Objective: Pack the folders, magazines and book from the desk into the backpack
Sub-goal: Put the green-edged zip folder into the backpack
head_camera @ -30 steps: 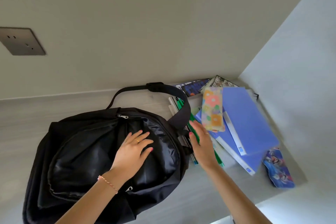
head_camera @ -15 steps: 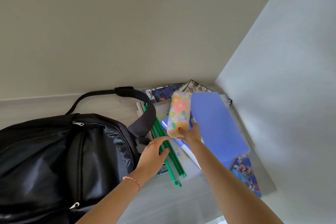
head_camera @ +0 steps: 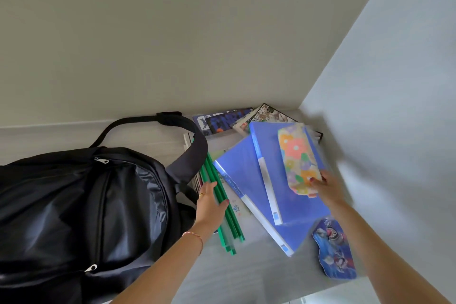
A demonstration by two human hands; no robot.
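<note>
Your right hand (head_camera: pixel 325 186) is smeared by motion, so you cannot tell how its fingers sit on the floral pouch (head_camera: pixel 298 159). The backpack (head_camera: pixel 81 210) runs off the left and bottom edges. Its strap (head_camera: pixel 190 150) covers the tops of the green-spined folders (head_camera: pixel 225 215), and the blue folders (head_camera: pixel 261 180) bury most of the magazines (head_camera: pixel 229 119).

I see a black backpack (head_camera: pixel 74 205) of slick, shiny cloth at 9 o'clock, 2 glossy blue plastic folders (head_camera: pixel 249 180) at 3 o'clock, and a matt pale desk (head_camera: pixel 259 276).
</note>
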